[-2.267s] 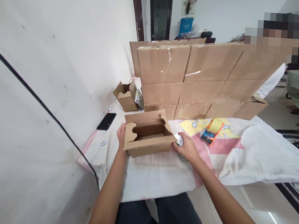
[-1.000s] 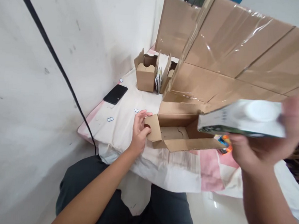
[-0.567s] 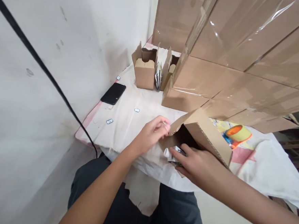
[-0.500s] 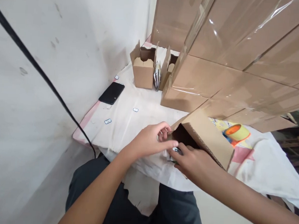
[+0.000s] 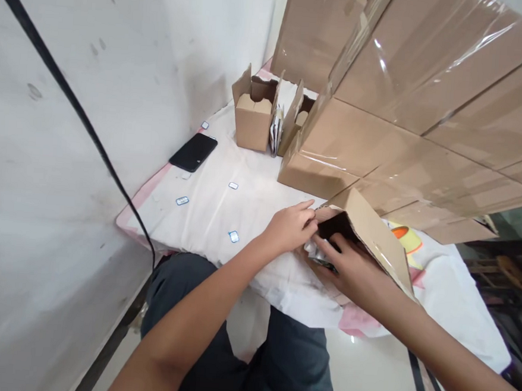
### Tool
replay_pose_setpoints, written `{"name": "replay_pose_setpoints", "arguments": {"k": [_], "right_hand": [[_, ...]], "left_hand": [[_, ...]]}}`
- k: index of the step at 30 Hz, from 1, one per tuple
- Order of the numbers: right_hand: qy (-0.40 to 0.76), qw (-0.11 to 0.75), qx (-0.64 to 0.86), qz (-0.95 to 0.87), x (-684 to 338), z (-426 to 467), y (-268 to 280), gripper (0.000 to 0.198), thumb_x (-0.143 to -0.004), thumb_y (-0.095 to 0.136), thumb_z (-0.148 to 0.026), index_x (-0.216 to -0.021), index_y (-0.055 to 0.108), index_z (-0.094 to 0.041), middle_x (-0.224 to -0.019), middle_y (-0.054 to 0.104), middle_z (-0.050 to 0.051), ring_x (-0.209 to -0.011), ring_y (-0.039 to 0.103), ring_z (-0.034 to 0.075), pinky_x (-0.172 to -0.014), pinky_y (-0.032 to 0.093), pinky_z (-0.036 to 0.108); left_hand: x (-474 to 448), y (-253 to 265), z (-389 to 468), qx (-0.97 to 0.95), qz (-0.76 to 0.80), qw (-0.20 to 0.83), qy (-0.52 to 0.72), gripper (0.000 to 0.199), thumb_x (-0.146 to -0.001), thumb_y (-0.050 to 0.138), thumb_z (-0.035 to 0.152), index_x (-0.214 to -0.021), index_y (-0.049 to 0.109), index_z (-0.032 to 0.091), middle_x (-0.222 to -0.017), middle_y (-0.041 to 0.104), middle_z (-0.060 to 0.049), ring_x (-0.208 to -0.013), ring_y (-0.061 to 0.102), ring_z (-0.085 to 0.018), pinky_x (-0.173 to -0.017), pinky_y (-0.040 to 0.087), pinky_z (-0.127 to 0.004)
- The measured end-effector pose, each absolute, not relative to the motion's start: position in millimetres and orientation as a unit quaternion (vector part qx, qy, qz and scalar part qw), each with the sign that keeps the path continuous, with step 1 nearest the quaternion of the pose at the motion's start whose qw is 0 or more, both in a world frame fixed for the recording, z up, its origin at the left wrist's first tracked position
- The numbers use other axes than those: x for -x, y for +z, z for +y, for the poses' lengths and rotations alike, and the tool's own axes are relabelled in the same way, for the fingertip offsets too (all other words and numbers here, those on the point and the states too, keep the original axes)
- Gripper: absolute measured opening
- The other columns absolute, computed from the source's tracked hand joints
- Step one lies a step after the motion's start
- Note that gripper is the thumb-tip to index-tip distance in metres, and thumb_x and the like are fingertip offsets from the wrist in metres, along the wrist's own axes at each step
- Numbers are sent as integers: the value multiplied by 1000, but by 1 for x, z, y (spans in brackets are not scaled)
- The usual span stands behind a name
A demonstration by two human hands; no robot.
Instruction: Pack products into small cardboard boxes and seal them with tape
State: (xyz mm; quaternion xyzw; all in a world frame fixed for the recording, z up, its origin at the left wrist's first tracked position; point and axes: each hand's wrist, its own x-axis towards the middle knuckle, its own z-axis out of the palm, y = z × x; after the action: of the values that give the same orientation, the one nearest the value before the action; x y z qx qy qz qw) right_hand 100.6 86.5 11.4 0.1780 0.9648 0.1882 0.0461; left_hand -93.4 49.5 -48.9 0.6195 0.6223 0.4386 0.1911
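A brown cardboard box [image 5: 374, 233] lies tilted on the cloth, its dark opening facing my hands. My right hand [image 5: 348, 264] is at that opening, fingers bent around a small silvery-white packet [image 5: 317, 253], which they partly hide. Close beside it, my left hand [image 5: 292, 227] is at the box's left edge, thumb and fingers drawn together and index finger stretched out. What its fingertips pinch, if anything, is hidden. Small blue-edged labels lie to the left, one label [image 5: 233, 236] nearest my left forearm.
Taped cartons [image 5: 359, 131] stand stacked behind the box. Two small open boxes, one being the left box [image 5: 253, 126], flank thin packets [image 5: 275, 131]. A black phone [image 5: 193, 152] lies near the wall. A tape roll [image 5: 407, 237] sits right. A black cable [image 5: 78, 123] hangs at left.
My left hand has moved right and up to the box edge, its fingers closing. My right hand has shifted slightly right with the packet. A label formerly behind my left arm now shows.
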Motion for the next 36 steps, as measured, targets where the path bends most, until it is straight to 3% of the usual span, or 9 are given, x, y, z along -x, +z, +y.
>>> {"name": "replay_pose_setpoints", "arguments": {"k": [2, 5, 10, 16, 25, 28, 31, 34, 36], "right_hand": [[189, -2, -219, 957, -112, 93, 16, 54, -93, 58, -40, -141, 51, -17, -108, 67, 17, -93, 66, 36, -78, 48, 41], [188, -39, -273, 943, -126, 105, 26, 58, -89, 61, -41, -137, 51, -9, -113, 68, 24, -103, 65, 42, -80, 50, 46], [144, 65, -219, 963, -105, 127, 34, 38, -89, 65, -28, -124, 57, -17, -114, 72, 16, -98, 69, 33, -76, 51, 38], [113, 250, -179, 945, -36, 135, 16, 42, -84, 68, -25, -121, 59, -8, -110, 74, 17, -93, 74, 31, -67, 50, 32], [56, 306, -220, 924, -20, 132, 4, 36, -86, 61, -14, -122, 65, -8, -103, 76, 19, -96, 74, 35, -76, 54, 40], [13, 212, -251, 945, -40, 138, 27, 40, -83, 69, -22, -121, 66, -12, -104, 76, 16, -95, 74, 35, -74, 55, 40], [-90, -26, -318, 944, -89, 136, 59, 36, -91, 62, -36, -125, 65, -23, -102, 77, 7, -86, 74, 26, -75, 57, 37], [-69, -276, -425, 859, -150, 135, 59, 30, -97, 52, -37, -122, 66, -25, -107, 74, 7, -91, 72, 23, -84, 57, 39], [-63, -318, -450, 832, -182, 139, 32, 42, -89, 62, -40, -128, 62, -24, -125, 67, 12, -109, 67, 28, -87, 57, 42]], "left_hand": [[99, -35, 45, -646, 579, 231, 441, 27, -93, 48, 28, -68, 52, 21, -88, 70, -3, -81, 64, -19, -69, 46, -31], [113, -21, 34, -645, 555, 274, 448, 33, -90, 49, 28, -60, 37, 21, -60, 48, 3, -60, 47, -14, -57, 31, -30], [135, -25, 25, -571, 587, 327, 472, 34, -84, 49, 25, -60, 25, 21, -59, 31, 5, -57, 35, -11, -55, 25, -28], [146, -36, 23, -532, 598, 383, 461, 29, -85, 50, 32, -62, 36, 21, -60, 40, 5, -58, 46, -11, -56, 35, -25], [145, -38, 24, -537, 599, 390, 447, 33, -90, 51, 33, -63, 35, 21, -62, 40, 5, -59, 47, -11, -56, 36, -25], [145, -36, 26, -544, 606, 347, 465, 33, -92, 52, 36, -65, 41, 20, -66, 49, 3, -67, 52, -14, -62, 41, -27], [142, -36, 29, -539, 550, 338, 541, 36, -100, 41, 45, -86, 63, 21, -109, 68, -4, -105, 63, -23, -82, 51, -33], [134, -41, 35, -543, 493, 361, 576, 44, -103, 35, 47, -109, 72, 26, -153, 50, -3, -141, 46, -31, -104, 50, -44], [126, -47, 41, -555, 495, 357, 565, 33, -99, 48, 39, -121, 70, 31, -164, 34, 2, -150, 34, -33, -114, 44, -47]]}}
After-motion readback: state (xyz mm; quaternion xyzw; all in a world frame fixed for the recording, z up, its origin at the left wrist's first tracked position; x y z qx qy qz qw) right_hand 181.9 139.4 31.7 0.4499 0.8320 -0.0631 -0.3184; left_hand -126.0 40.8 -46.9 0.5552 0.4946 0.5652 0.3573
